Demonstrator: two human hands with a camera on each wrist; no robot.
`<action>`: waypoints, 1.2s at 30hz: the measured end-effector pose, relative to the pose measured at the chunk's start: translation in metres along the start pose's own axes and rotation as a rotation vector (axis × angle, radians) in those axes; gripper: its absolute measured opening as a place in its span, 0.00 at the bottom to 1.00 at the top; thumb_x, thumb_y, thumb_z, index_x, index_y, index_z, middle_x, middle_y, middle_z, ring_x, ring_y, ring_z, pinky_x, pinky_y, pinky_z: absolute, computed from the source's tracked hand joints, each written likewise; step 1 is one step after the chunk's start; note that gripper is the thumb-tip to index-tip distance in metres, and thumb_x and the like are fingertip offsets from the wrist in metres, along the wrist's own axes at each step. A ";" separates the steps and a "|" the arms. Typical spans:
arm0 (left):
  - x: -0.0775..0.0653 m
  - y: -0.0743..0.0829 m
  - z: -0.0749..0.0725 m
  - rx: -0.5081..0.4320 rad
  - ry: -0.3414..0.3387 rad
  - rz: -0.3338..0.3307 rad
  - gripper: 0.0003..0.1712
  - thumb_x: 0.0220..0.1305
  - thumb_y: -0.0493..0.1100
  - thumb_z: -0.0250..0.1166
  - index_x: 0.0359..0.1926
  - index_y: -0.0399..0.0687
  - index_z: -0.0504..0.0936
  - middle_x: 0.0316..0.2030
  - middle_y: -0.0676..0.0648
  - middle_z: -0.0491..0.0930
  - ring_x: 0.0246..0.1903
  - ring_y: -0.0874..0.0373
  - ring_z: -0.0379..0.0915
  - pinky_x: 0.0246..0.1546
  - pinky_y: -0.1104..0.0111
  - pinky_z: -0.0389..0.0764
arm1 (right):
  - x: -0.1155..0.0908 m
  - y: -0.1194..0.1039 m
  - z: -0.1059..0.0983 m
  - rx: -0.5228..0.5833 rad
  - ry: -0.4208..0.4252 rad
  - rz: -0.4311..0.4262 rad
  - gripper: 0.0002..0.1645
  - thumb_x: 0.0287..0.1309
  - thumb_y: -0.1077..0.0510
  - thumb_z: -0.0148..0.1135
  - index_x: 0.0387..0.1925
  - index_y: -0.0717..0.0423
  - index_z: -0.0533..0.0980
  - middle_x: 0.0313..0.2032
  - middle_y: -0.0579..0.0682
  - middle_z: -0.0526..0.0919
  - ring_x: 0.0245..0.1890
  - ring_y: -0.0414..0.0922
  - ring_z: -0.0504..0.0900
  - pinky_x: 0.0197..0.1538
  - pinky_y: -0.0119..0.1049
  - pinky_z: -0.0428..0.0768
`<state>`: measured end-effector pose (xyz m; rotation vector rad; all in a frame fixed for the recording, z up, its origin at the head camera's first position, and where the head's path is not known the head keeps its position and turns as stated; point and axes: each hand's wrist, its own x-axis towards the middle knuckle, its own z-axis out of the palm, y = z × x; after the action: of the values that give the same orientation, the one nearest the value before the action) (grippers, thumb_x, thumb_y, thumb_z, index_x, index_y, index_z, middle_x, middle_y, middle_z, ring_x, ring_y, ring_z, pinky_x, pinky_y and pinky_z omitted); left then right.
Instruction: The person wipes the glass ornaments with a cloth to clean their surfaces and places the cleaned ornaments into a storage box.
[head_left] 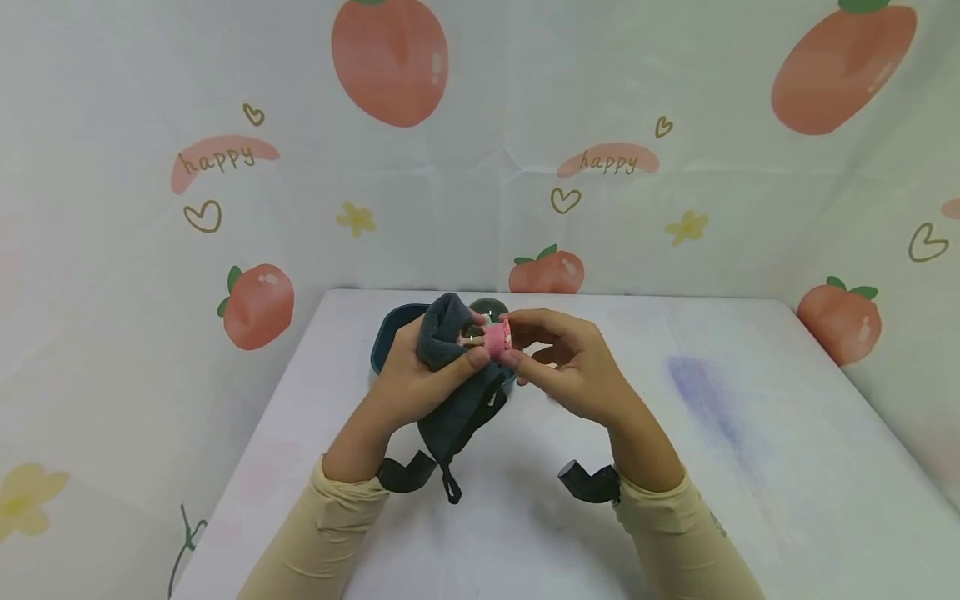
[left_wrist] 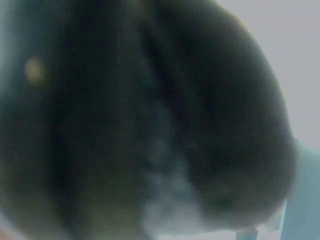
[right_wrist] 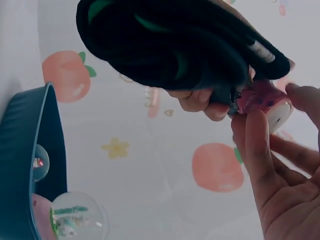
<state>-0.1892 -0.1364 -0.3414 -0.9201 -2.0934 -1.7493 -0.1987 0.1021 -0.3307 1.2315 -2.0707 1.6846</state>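
Past edge of cloth (head_left: 459,408), pink base (head_left: 496,341)

The person wears long, pale yellow-tan sleeves made of thin, soft cloth. The pale yellow-tan left sleeve (head_left: 318,533) has lots of little wrinkles near its end, and it stops at the wrist. The pale yellow-tan right sleeve (head_left: 682,533) stops at the wrist too and is bunched up there. It has a small grey-green mark (head_left: 717,523) on its outer side. At the left wrist there is a black, bent, chunky piece (head_left: 407,472), like a short elbow pipe. The right wrist has a matching black, bent, stubby piece (head_left: 590,482) with a flat end. The left hand (head_left: 408,379) and the right hand (head_left: 577,367) are both bare.
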 end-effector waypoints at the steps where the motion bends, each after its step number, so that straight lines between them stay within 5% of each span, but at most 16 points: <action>1: 0.000 0.000 0.000 0.000 -0.001 0.002 0.33 0.65 0.67 0.73 0.56 0.45 0.83 0.51 0.46 0.86 0.45 0.54 0.84 0.48 0.64 0.85 | 0.000 0.000 0.000 0.006 -0.001 -0.029 0.27 0.57 0.76 0.72 0.59 0.66 0.80 0.49 0.59 0.88 0.43 0.42 0.89 0.38 0.38 0.90; 6: 0.001 -0.001 -0.001 0.017 -0.004 0.020 0.35 0.66 0.68 0.71 0.56 0.43 0.83 0.49 0.43 0.87 0.46 0.55 0.84 0.48 0.65 0.85 | 0.002 0.001 -0.001 0.033 -0.011 -0.182 0.34 0.47 0.82 0.75 0.58 0.70 0.80 0.56 0.54 0.85 0.56 0.44 0.85 0.51 0.39 0.90; 10: 0.001 -0.001 -0.001 0.027 -0.002 0.011 0.34 0.66 0.68 0.71 0.56 0.44 0.83 0.46 0.44 0.87 0.44 0.55 0.84 0.47 0.65 0.85 | 0.002 0.001 -0.002 0.011 -0.012 -0.212 0.35 0.46 0.82 0.75 0.59 0.70 0.81 0.59 0.54 0.84 0.61 0.45 0.83 0.55 0.40 0.88; 15: -0.001 0.000 0.000 0.020 -0.001 -0.037 0.36 0.63 0.70 0.72 0.56 0.46 0.83 0.47 0.45 0.86 0.44 0.54 0.83 0.47 0.64 0.85 | 0.000 0.002 -0.003 -0.038 -0.011 -0.126 0.34 0.51 0.76 0.76 0.62 0.67 0.79 0.57 0.62 0.84 0.54 0.46 0.87 0.50 0.39 0.90; 20: -0.002 0.000 0.001 0.031 0.003 -0.054 0.35 0.62 0.70 0.73 0.56 0.48 0.84 0.50 0.47 0.86 0.47 0.53 0.83 0.50 0.63 0.84 | -0.001 0.001 -0.003 -0.050 0.002 0.014 0.25 0.61 0.68 0.74 0.60 0.61 0.81 0.49 0.59 0.89 0.42 0.44 0.89 0.40 0.36 0.89; 25: -0.002 0.000 0.001 0.031 0.014 -0.030 0.33 0.63 0.68 0.73 0.54 0.48 0.84 0.49 0.47 0.86 0.46 0.53 0.83 0.49 0.63 0.84 | -0.001 0.000 -0.001 -0.041 0.000 0.050 0.22 0.61 0.71 0.73 0.57 0.60 0.83 0.47 0.56 0.90 0.42 0.42 0.90 0.35 0.38 0.89; 36: 0.000 0.001 -0.002 0.034 0.010 0.006 0.37 0.65 0.69 0.71 0.56 0.43 0.83 0.50 0.44 0.86 0.48 0.54 0.85 0.50 0.65 0.86 | 0.002 0.003 0.003 -0.035 0.024 -0.192 0.32 0.46 0.80 0.77 0.56 0.67 0.81 0.56 0.62 0.84 0.61 0.45 0.83 0.50 0.38 0.90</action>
<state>-0.1888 -0.1382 -0.3404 -0.9061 -2.1049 -1.7063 -0.2009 0.0991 -0.3326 1.3446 -1.8929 1.5638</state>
